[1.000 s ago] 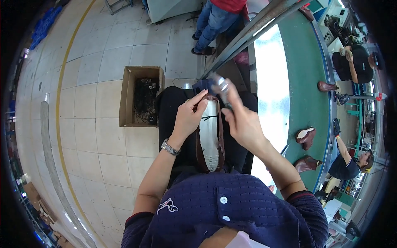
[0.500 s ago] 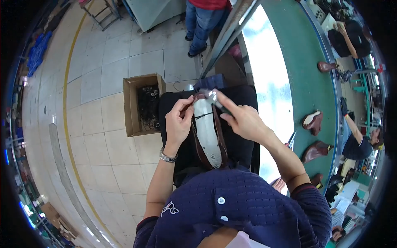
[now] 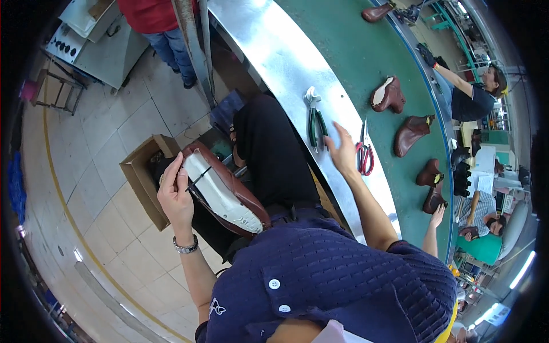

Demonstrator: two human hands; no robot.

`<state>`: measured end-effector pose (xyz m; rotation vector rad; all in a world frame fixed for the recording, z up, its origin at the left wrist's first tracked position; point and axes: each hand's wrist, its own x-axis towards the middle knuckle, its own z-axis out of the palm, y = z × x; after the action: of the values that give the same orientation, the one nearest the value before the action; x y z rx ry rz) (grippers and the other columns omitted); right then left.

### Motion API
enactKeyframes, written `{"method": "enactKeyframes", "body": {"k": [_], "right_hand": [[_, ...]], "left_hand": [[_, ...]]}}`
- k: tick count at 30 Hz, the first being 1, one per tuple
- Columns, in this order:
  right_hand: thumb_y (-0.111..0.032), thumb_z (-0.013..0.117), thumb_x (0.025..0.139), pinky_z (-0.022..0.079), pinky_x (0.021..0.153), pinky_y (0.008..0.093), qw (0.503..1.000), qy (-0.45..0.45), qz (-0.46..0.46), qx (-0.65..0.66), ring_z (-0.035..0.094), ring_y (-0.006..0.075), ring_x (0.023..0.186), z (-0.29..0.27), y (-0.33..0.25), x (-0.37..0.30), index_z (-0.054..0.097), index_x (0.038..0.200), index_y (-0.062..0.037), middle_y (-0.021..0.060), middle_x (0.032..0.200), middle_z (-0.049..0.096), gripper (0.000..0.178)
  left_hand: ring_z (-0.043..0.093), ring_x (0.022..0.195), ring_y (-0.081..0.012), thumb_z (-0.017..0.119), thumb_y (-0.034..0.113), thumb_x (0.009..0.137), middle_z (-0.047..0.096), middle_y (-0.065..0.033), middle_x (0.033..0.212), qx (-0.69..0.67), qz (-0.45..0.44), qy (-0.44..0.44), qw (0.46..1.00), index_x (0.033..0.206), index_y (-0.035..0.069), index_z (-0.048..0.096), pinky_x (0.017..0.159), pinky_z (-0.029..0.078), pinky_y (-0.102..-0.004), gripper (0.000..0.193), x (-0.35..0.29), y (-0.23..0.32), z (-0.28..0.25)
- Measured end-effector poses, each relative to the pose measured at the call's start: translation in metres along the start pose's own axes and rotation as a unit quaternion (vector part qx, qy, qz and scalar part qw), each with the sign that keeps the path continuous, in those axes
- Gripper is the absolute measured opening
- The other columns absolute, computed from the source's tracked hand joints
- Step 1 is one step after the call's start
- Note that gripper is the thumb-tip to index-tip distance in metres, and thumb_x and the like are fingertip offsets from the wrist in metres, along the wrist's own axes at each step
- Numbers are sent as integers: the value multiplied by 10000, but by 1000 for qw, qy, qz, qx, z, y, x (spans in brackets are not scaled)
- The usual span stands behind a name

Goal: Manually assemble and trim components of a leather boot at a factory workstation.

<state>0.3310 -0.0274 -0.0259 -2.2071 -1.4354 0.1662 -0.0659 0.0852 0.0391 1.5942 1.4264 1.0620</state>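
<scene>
My left hand [image 3: 176,203] is closed on the edge of a brown leather shoe upper [image 3: 237,191] that rests over my lap, its sole side up. A pale insole [image 3: 214,186] shows there, with a thin black tie [image 3: 199,178] across it. On the shiny metal tabletop to the right, my right hand [image 3: 345,153] is open with its fingers apart and nothing held. Beside its fingertips lie pincers [image 3: 312,117] with dark green handles. Scissors [image 3: 365,153] with red handles lie just right of that hand.
Brown boots [image 3: 413,135] stand on a green conveyor belt [image 3: 349,57] beyond the metal tabletop [image 3: 274,43]. Another person's hand [image 3: 437,216] touches a boot at the right. A cardboard box [image 3: 140,183] is on the floor at left. A metal post [image 3: 194,51] rises ahead.
My right hand has left the shoe's toe and moved right to the tabletop, where the pincers now lie. My left hand still holds the shoe, now tilted. The view has turned right.
</scene>
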Motion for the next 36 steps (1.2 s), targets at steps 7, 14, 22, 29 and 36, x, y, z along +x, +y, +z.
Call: {"method": "enactKeyframes", "body": {"k": [7, 14, 22, 29, 36], "right_hand": [[-216, 778, 786, 514, 687, 346, 973, 77, 142, -164, 652, 240, 736, -51, 138, -102, 617, 1075, 38, 136, 874, 673, 417], [-108, 654, 851, 451, 567, 222, 802, -107, 388, 441, 587, 140, 655, -73, 56, -45, 540, 1101, 44, 54, 794, 623, 313], [-698, 719, 708, 389, 574, 213, 687, -548, 163, 449, 497, 74, 655, -84, -146, -30, 534, 1201, -42, -21, 771, 488, 841], [-695, 488, 888, 394, 520, 214, 628, -627, 204, 413, 483, 68, 574, -67, -193, -33, 599, 1080, -34, -30, 712, 500, 697], [-572, 512, 944, 396, 488, 249, 751, -576, 180, 267, 507, 104, 526, -49, -205, -47, 611, 855, -27, 13, 608, 529, 561]], "left_hand": [[631, 1098, -310, 508, -93, 761, 636, -174, 1224, 194, 164, -23, 967, 1273, 24, 595, 891, 518, -350, 532, -4, 5, 7], [672, 903, -291, 615, 8, 802, 647, -180, 1187, 218, 152, -3, 964, 1322, 55, 556, 794, 544, -356, 525, -17, -2, 0], [510, 1234, -276, 658, 156, 894, 501, -223, 1348, 25, 0, 108, 994, 1458, 6, 355, 1039, 386, -368, 658, -54, 12, 24], [450, 1309, -343, 552, 246, 959, 443, -239, 1420, 24, -55, 76, 995, 1418, -45, 380, 1081, 346, -377, 570, -70, 10, 42], [451, 1311, -350, 567, 203, 941, 432, -219, 1448, 88, 16, 89, 992, 1416, -34, 404, 1074, 367, -378, 555, -59, 20, 30]]}}
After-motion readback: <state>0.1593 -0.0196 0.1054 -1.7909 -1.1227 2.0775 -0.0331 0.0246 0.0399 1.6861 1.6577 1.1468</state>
